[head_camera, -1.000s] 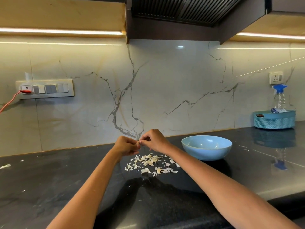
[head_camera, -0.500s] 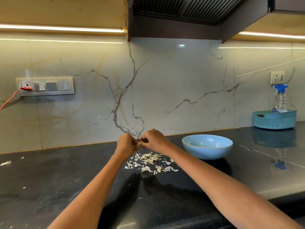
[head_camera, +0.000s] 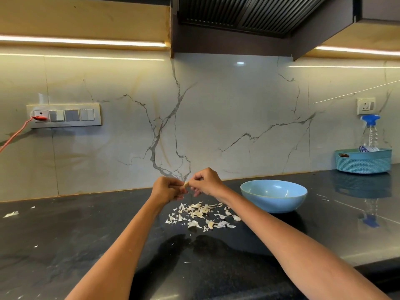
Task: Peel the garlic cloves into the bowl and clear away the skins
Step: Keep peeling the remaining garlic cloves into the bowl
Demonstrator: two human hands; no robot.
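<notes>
Being pinched between both hands, above the black countertop (head_camera: 65, 245) and just in front of the marble backsplash (head_camera: 216, 126): one small garlic clove (head_camera: 185, 184), pale and partly hidden by fingertips. Gripping it from the left, fingers curled tight: the left hand (head_camera: 165, 189). Nipping it from the right between thumb and forefinger, remaining fingers loosely bent: the right hand (head_camera: 205, 182). Lying directly beneath the hands, scattered on the counter: a loose heap of garlic skins (head_camera: 201, 215), with possibly a few unpeeled cloves mixed in, too small to tell apart. Sitting just right of that heap, upright: a light blue bowl (head_camera: 273, 199), its contents not clearly showing from this angle. Lying far to the left, well apart: a stray skin scrap (head_camera: 11, 214). Standing at the far right against the wall: a teal woven basket (head_camera: 363, 163) holding a clear spray bottle (head_camera: 370, 135) with a blue trigger head; a label showing on the bottle, writing too small to be read. Sitting on the wall above it: a white socket (head_camera: 366, 106). Running into the switch panel (head_camera: 65, 115) at left: a red cable (head_camera: 15, 135).
</notes>
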